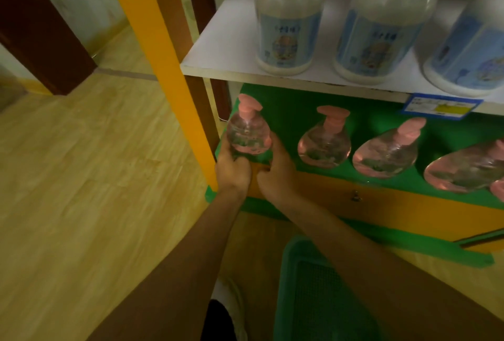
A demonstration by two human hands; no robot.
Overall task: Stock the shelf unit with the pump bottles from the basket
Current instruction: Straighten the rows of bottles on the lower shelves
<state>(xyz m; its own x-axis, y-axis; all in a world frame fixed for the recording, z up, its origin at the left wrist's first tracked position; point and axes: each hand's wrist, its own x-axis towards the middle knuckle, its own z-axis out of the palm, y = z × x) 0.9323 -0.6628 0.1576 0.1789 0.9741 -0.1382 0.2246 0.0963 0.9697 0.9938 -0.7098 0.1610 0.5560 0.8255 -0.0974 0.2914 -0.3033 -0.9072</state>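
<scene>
Left hand (231,170) and right hand (275,174) are both gripping one pump bottle (248,133) — standing upright on the green shelf (294,111), three more bottles (324,141) lining up beyond the right hand.

You have no legible text in view. Above your hands, the white bottles (288,17) carry blue labels (286,40) with blurred characters. Up and right of your grip, the blue-and-yellow shelf-edge tag (442,106) is too small to read.
</scene>
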